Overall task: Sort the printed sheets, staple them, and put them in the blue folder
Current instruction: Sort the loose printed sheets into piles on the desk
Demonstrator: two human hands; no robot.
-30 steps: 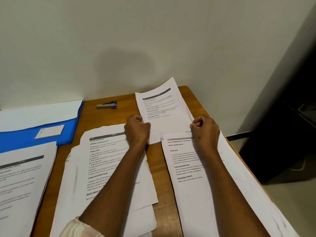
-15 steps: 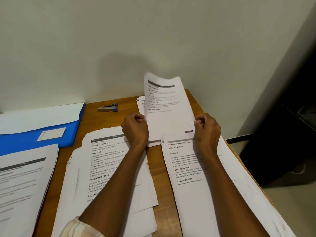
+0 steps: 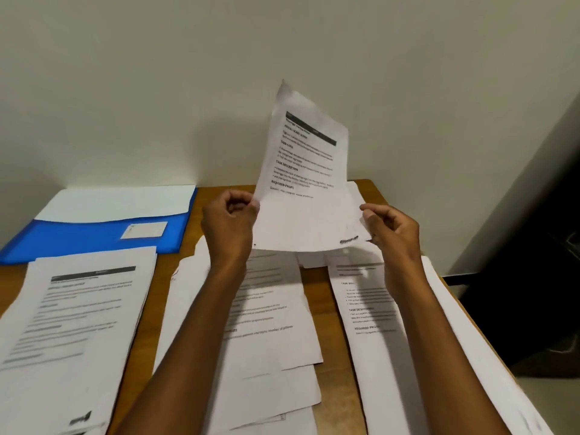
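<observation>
Three Piles Down, One Sheet Up

Three piles sit nearest me on the surface: a printed stack at left, a loose middle heap under my left forearm, and a right-hand pile under my right.

Above them, one printed sheet is lifted and tilted up toward the wall. Left hand: grip pinched on the sheet's left edge, fingers curled. Right hand: grip pinched at the lower right corner.

Judgement: sorting step, reading the heading to choose a pile. Keep both pinches light and at the margins so the text stays uncovered and the paper doesn't crease. Match the title before lowering; set it square on its pile so stapling goes cleanly.

Farther back left, the blue folder lies with white paper in it. Stapler not in view.
</observation>
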